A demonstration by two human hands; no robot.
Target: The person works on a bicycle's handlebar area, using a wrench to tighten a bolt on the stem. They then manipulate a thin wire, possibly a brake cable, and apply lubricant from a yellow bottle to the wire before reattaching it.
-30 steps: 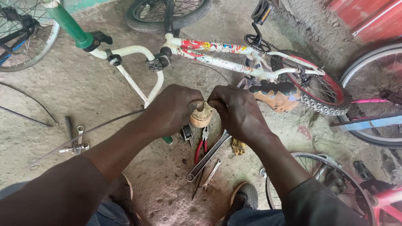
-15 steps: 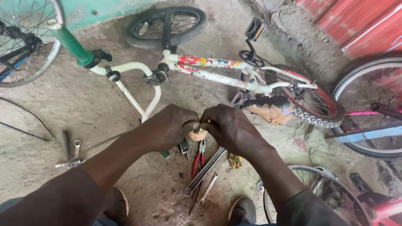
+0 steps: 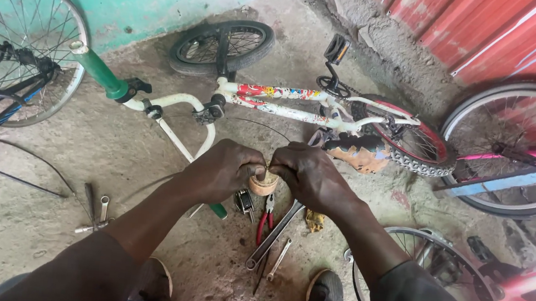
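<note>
Soft, even daylight fills the scene, bright without harsh glare. Shadows are faint, pooling only under the hands (image 3: 266, 173) and the white bicycle frame (image 3: 285, 103). Focus is sharp throughout (edges bow slightly, wide-angle style), with no motion blur.

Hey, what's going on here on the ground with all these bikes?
A person sits on the concrete floor, left hand and right hand together gripping a small tan round part. Below lie red-handled pliers and wrenches. A small white bicycle lies on its side just beyond.
</note>
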